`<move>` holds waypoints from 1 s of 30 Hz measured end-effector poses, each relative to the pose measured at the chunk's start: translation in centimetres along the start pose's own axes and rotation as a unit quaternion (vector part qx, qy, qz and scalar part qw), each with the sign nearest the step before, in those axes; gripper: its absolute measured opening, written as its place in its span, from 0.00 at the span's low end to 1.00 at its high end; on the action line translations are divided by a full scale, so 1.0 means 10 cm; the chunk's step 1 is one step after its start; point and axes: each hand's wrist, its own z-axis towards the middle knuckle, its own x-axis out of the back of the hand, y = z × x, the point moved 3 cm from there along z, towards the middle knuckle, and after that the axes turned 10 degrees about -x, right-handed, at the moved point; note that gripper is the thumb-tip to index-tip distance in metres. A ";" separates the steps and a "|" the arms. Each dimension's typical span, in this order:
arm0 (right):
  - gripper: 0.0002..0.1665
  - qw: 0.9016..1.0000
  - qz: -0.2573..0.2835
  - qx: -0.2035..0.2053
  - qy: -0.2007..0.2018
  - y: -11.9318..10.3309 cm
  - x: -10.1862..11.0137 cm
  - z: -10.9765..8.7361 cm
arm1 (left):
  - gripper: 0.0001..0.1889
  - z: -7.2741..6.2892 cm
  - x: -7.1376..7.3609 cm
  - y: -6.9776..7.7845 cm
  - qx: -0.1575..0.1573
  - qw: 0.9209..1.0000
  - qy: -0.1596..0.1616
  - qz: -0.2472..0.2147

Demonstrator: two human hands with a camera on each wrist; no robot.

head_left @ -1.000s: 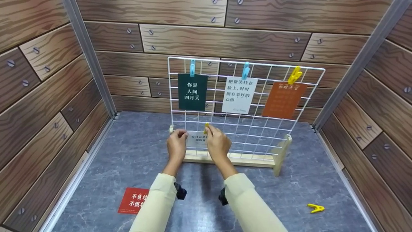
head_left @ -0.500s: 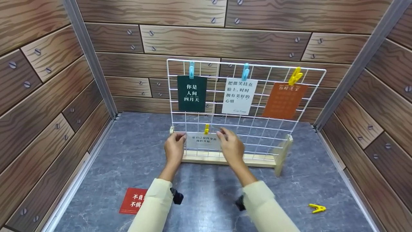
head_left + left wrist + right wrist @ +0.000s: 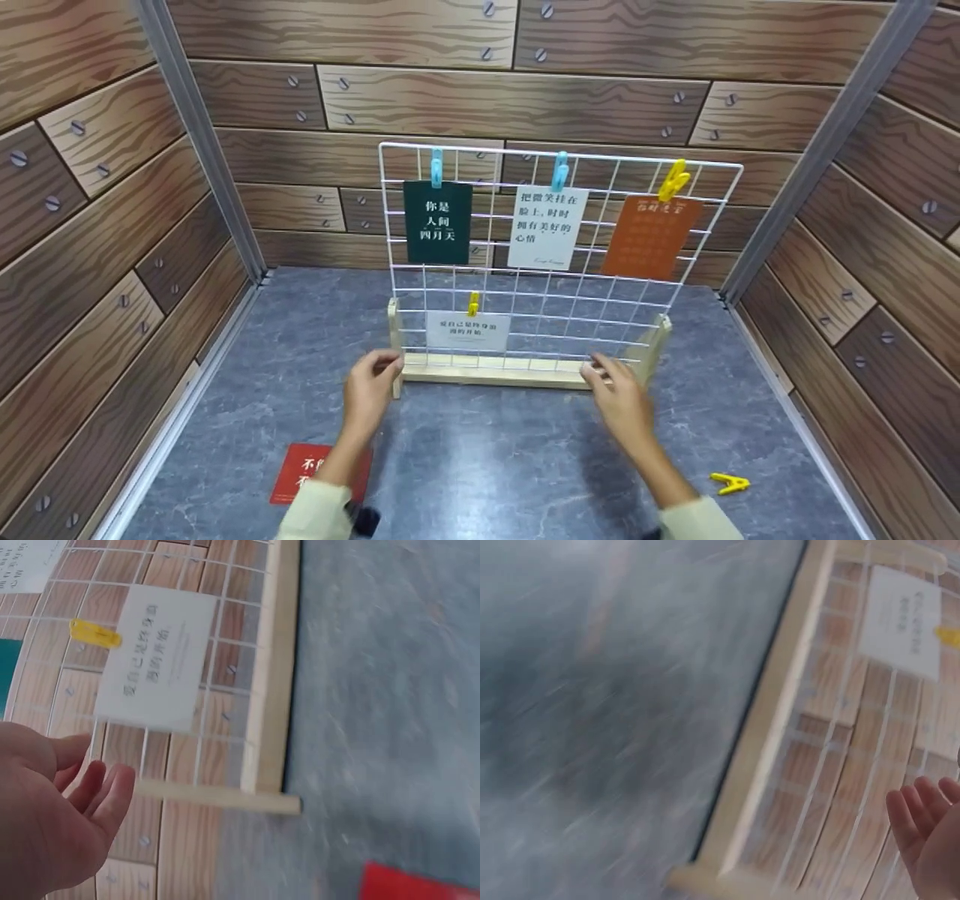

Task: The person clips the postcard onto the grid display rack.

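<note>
A white card (image 3: 466,334) hangs low on the left of a white wire grid (image 3: 562,300), held at its top edge by a small yellow clothespin (image 3: 473,304). My left hand (image 3: 369,386) is in front of the rack's left foot, fingers loosely bent around nothing. In the left wrist view the card (image 3: 157,660) and clothespin (image 3: 94,633) are beyond the fingertips. My right hand (image 3: 621,394), also holding nothing, is before the right end of the wooden base (image 3: 495,373). Part of a red card (image 3: 296,480) on the tabletop is covered by the left forearm.
Along the grid's top hang a dark green card (image 3: 439,244) and a white card (image 3: 541,251) under blue clothespins, plus an orange card (image 3: 651,244) under a yellow one. A loose yellow clothespin (image 3: 730,483) lies at right. Wood-patterned walls (image 3: 420,97) enclose the table.
My right hand has let go of the yellow clothespin, which stays on the white card. Both hands have drawn back toward me and moved apart, leaving the card hanging.
</note>
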 end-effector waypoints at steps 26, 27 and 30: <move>0.35 0.979 -0.175 0.017 -0.100 1.61 1.11 -0.41 | 0.21 -0.45 1.23 -0.92 0.114 0.961 -0.169 0.188; 0.36 0.978 -0.177 0.013 -0.110 1.66 1.13 -0.42 | 0.21 -0.45 1.25 -0.95 0.111 0.960 -0.172 0.193; 0.36 0.972 -0.188 0.002 -0.140 1.78 1.15 -0.44 | 0.21 -0.44 1.29 -1.05 0.109 0.957 -0.182 0.197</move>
